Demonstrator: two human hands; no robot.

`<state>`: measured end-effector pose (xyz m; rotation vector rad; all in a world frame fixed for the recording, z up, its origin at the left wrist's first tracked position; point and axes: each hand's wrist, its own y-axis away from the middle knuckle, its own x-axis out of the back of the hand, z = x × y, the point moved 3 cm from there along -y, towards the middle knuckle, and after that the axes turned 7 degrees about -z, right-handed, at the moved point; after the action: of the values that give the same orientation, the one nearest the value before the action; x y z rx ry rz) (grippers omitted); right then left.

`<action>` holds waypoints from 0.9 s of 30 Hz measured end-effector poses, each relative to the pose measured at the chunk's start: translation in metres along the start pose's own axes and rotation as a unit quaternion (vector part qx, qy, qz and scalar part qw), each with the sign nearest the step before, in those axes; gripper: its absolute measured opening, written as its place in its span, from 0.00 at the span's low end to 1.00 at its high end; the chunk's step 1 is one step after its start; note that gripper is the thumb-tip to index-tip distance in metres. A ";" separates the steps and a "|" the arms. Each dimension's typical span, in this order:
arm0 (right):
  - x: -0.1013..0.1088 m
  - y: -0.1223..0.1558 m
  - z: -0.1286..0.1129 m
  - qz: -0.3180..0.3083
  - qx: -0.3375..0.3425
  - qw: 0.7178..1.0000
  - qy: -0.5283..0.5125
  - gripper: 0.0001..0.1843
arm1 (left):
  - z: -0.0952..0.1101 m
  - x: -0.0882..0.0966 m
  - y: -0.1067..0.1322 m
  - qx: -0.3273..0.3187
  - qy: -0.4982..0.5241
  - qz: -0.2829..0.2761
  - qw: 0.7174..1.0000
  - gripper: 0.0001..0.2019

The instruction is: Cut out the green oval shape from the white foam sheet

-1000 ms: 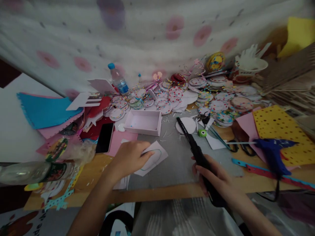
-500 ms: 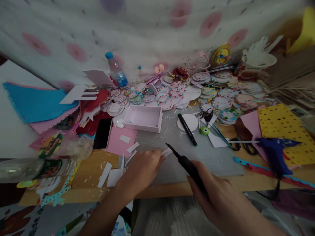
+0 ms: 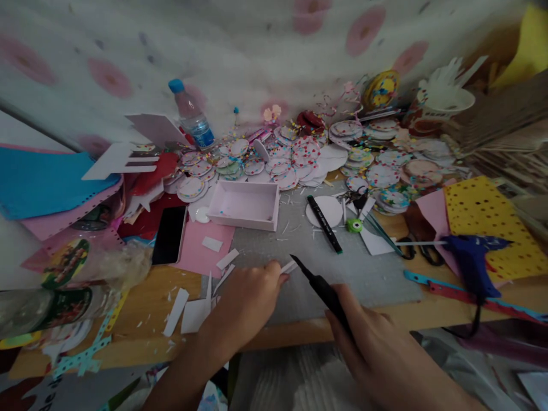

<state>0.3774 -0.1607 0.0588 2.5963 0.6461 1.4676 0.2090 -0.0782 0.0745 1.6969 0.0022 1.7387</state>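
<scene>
Hands (image 3: 250,294) (image 3: 363,337) snug around paper (image 3: 289,266), knife (image 3: 321,287)

The left hand (image 3: 252,291), which a second ago pressed on a white sheet with a curved green line, is now farther right, pinching a narrow white strip (image 3: 289,266); that sheet is out of sight. The right hand (image 3: 370,337) has brought its pointed black tool (image 3: 323,290) leftward, tip near the strip. The black marker (image 3: 324,224), earlier partly overlapped by the tool, shows whole.
</scene>
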 end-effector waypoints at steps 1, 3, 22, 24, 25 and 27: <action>-0.002 -0.001 0.001 -0.003 0.000 1.000 0.010 0.10 | 0.000 0.000 0.000 0.003 -0.002 -0.003 1.000 0.11; -0.004 -0.002 0.002 0.000 0.003 1.000 0.026 0.10 | 0.001 0.000 0.000 0.005 -0.003 -0.005 1.000 0.11; -0.013 -0.008 0.002 -0.116 -0.083 0.982 0.127 0.19 | 0.003 0.001 -0.001 0.002 -0.020 -0.022 1.000 0.13; -0.013 -0.009 0.002 -0.123 -0.089 0.979 0.134 0.20 | 0.003 0.001 -0.002 0.007 -0.023 -0.024 0.999 0.13; -0.013 -0.009 0.002 -0.123 -0.091 0.979 0.137 0.20 | 0.004 0.001 -0.002 0.009 -0.023 -0.025 0.999 0.13; -0.013 -0.010 0.003 -0.123 -0.094 0.978 0.138 0.20 | 0.004 0.002 -0.001 0.011 -0.021 -0.025 0.999 0.13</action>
<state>0.3707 -0.1561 0.0440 2.1080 0.7810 1.7252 0.2135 -0.0783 0.0757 1.7340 0.0447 1.6720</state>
